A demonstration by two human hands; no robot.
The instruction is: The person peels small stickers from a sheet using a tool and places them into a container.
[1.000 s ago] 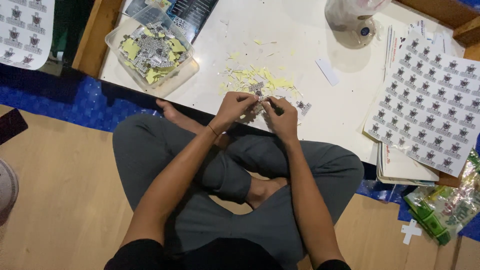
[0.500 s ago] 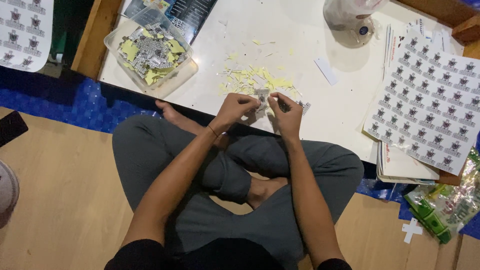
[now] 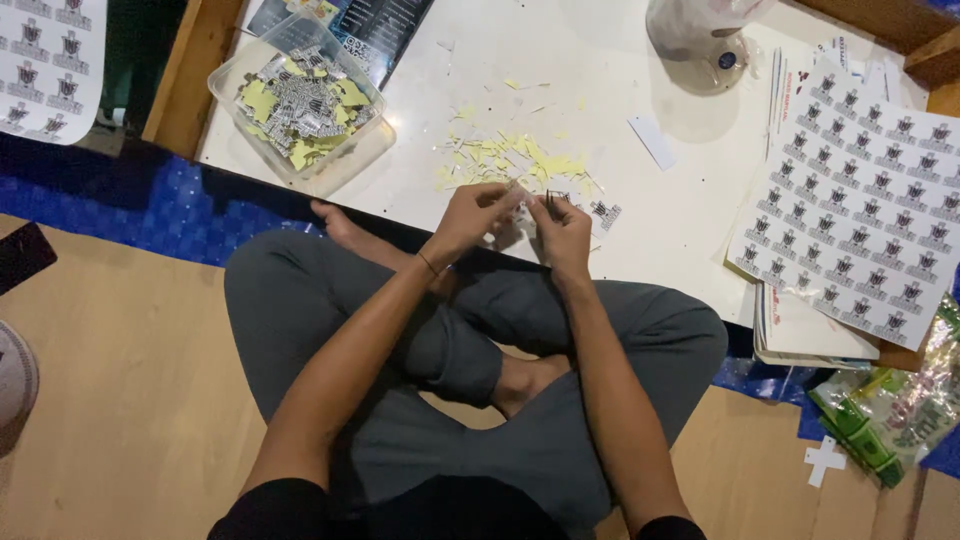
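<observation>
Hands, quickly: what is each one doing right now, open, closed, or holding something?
Left hand: closed, fingers pinching a small sticker piece over the white table.
Right hand: closed, pinching the same small piece from the other side.

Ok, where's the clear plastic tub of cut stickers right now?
In the head view the clear plastic tub sits at the upper left on the white table, left of the yellow paper scraps and up-left of the left hand.

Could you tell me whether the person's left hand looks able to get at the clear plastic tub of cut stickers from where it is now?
Probably yes: the left hand is beside the tub over bare table.
</observation>
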